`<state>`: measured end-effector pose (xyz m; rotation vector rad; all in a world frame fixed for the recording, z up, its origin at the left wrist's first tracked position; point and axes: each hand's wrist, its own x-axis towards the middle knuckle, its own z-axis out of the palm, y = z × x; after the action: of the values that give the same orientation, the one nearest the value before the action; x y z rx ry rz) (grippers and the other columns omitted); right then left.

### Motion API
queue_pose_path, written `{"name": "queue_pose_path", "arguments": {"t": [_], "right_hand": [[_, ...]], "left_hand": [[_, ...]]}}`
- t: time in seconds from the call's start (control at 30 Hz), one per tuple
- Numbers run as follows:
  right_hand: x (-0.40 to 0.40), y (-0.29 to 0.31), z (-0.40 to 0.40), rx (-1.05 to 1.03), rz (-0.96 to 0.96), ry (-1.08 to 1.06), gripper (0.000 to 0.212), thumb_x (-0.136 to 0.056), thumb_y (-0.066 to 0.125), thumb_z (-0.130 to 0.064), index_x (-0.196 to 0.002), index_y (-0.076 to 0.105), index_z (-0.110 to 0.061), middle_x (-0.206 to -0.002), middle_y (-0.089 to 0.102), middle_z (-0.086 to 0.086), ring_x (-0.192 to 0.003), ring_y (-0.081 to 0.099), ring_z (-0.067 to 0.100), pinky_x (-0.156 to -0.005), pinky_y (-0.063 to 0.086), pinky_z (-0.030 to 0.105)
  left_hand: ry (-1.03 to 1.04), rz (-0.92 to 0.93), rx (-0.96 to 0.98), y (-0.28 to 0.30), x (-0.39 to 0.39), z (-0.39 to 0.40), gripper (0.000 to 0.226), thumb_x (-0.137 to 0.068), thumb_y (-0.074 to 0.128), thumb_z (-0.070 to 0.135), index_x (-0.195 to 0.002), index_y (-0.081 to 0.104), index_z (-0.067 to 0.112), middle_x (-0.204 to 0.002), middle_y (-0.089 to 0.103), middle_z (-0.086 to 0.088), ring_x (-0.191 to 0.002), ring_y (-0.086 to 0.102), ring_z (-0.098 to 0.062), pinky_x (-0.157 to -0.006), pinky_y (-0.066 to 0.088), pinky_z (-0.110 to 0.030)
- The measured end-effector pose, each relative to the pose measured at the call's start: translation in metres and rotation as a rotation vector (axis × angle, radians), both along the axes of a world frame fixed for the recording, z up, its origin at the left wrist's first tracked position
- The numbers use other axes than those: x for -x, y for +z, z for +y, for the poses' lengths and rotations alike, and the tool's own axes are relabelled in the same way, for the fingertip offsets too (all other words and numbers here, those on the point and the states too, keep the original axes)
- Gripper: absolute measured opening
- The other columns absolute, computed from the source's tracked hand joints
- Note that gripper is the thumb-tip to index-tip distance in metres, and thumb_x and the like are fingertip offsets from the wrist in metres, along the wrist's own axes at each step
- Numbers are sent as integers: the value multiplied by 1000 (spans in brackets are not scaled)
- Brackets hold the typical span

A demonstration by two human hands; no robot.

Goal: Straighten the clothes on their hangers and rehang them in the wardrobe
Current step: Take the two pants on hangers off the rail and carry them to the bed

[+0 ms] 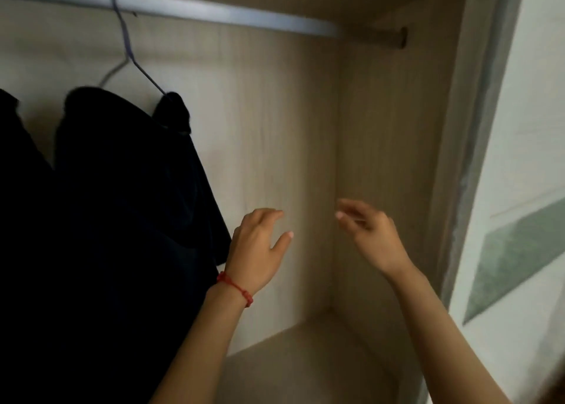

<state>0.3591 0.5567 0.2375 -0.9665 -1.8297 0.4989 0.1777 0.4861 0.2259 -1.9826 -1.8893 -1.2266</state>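
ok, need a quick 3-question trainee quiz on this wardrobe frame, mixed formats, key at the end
1. True or false: the left hand grips the purple hanger.
2. Multiple choice: where does the dark garment hang on the rail? A) left part B) middle C) far right end
3. Fill in: the red string bracelet is on the ___ wrist.

Key: 1 false, both it and the right hand are empty, fingers loose. 2 A. 3 left.
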Motion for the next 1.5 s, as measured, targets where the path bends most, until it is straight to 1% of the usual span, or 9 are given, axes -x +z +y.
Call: {"name": "queue_pose_path", "arguments": {"t": [0.33,0.5,0.63,0.77,0.9,1.0,1.17,1.37,1.5], "right_hand": [[87,104,29,-155,228,391,26,-90,57,-19,-114,63,-14,-100,62,-7,-93,56,4,-67,35,-7],[133,128,11,-175,238,634,24,-89,58,-20,-111,65,-12,-94,62,-5,-80,56,0,-65,36,-6],[164,144,-9,-103,220,740,24,-91,54,-29,-104,68,-13,-91,63,-3,-88,58,11,-78,43,19],[190,158,-22,-31,220,822,38,-92,49,-33,-82,65,0,-74,60,8,-74,54,18,-70,40,27],[218,173,-27,-7,155,764,54,-91,49,-37,-45,34,-14,-49,39,-1,-50,40,17,-55,32,30],[244,181,-34,70,42,757,52,-86,50,-50,-50,35,-16,-59,47,1,-58,48,19,-50,32,28],[271,186,-49,92,-46,777,58,-77,52,-62,-90,63,-6,-98,63,11,-97,60,31,-71,38,28],[280,190,-55,114,-37,839,28,-80,60,-34,-67,51,-10,-65,51,0,-61,50,18,-50,35,24],[277,190,-53,90,-48,813,21,-85,50,-21,-68,43,-11,-69,44,0,-68,47,20,-49,31,24]], "left_hand": [[458,261,-265,97,27,-37,57,-81,36,45,-117,59,8,-122,59,-12,-115,53,-30,-97,38,-37],[678,414,-303,122,31,-74,48,-83,40,42,-116,60,13,-119,60,-6,-116,52,-24,-98,36,-35],[800,471,-379,143,44,-110,44,-84,44,40,-114,60,13,-122,59,-6,-117,52,-23,-99,39,-39],[920,294,-429,169,76,-140,48,-80,45,42,-114,60,12,-121,59,-9,-115,52,-29,-98,42,-44],[1132,95,-224,191,124,-152,46,-85,56,28,-126,52,8,-130,54,-16,-121,49,-35,-101,41,-42],[1194,-27,-90,202,149,-151,48,-85,57,26,-128,49,5,-130,55,-19,-118,52,-35,-97,43,-38],[1216,-199,-73,220,172,-149,39,-87,56,21,-112,56,-8,-114,60,-25,-108,57,-37,-83,44,-35],[1106,-374,26,234,184,-139,32,-87,57,19,-101,61,-9,-97,62,-20,-94,61,-33,-72,43,-30],[980,-578,-28,236,187,-138,12,-85,53,12,-87,56,1,-79,55,-13,-71,55,-26,-61,43,-29]]}}
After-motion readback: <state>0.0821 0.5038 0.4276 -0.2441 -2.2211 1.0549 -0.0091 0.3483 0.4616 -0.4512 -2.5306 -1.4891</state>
